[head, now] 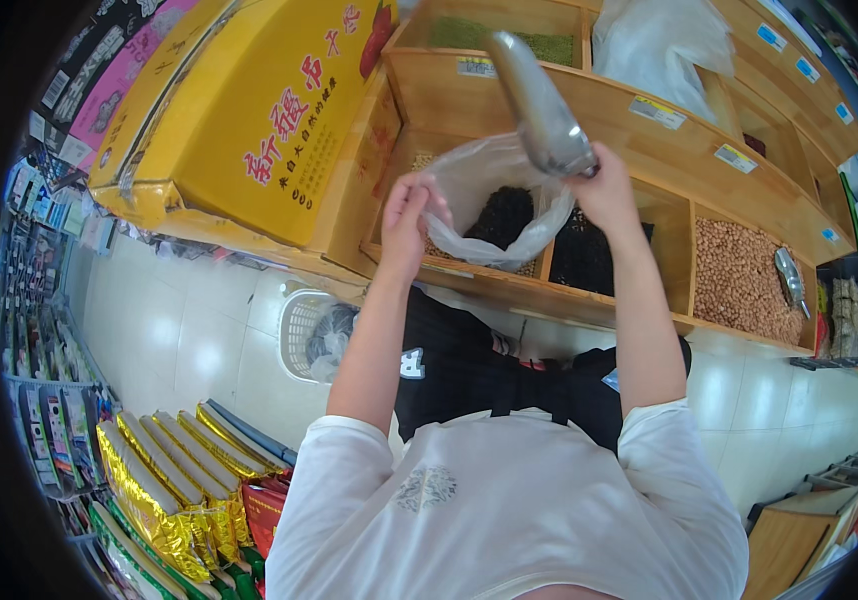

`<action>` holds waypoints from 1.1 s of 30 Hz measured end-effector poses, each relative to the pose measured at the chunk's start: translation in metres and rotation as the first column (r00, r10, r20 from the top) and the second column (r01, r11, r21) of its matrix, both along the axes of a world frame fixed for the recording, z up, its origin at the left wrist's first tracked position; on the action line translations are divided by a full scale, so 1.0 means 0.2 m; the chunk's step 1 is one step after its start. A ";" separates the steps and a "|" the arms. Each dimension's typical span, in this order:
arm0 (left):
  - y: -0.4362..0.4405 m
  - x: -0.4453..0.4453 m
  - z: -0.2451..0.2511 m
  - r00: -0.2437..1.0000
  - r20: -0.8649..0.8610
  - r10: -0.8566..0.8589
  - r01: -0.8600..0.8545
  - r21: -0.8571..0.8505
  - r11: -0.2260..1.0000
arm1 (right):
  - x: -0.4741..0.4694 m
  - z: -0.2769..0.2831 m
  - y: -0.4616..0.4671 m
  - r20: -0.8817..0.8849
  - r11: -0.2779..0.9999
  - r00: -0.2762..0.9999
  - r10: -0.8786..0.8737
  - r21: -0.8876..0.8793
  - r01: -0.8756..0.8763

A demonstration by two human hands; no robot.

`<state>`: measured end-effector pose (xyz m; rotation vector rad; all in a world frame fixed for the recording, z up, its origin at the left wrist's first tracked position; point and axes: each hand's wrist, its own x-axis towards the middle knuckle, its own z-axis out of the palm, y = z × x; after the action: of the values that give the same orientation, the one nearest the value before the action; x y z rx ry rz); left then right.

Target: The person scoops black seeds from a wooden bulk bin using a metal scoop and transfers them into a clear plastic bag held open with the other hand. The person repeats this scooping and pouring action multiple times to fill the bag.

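Note:
My left hand (407, 217) pinches the left rim of a clear plastic bag (466, 169), whose mouth is spread wide. A clump of dark dried goods (506, 217) lies in the bag; I cannot tell its exact kind. My right hand (609, 187) grips the handle end of a shiny metal scoop (541, 105). The scoop slants above the bag's right rim, its far end towards the upper left. Whether the right fingers also touch the bag is hidden. The bag rests over a wooden compartment of pale beans or nuts (436, 251), beside a compartment of black goods (583, 251).
Reddish-brown peanuts (736, 270) fill the right compartment, with a second metal scoop (789, 274) on them. A wooden divider (691, 255) separates the bins. Behind are green beans (504, 41) and crumpled plastic (661, 52). A yellow carton (264, 127) stands left; a white basket (295, 337) sits below.

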<state>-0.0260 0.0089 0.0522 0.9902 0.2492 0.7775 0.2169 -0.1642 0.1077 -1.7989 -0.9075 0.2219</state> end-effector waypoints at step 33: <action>-0.26 0.16 0.37 0.948 -0.242 0.209 -0.124 0.323 0.938 | -0.07 0.28 -0.55 0.116 0.930 0.956 -0.269 -0.228 0.290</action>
<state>0.0054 -0.0430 0.1269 1.3858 0.4681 0.8504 0.2039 -0.2740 0.1630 -2.1555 -0.6910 0.0773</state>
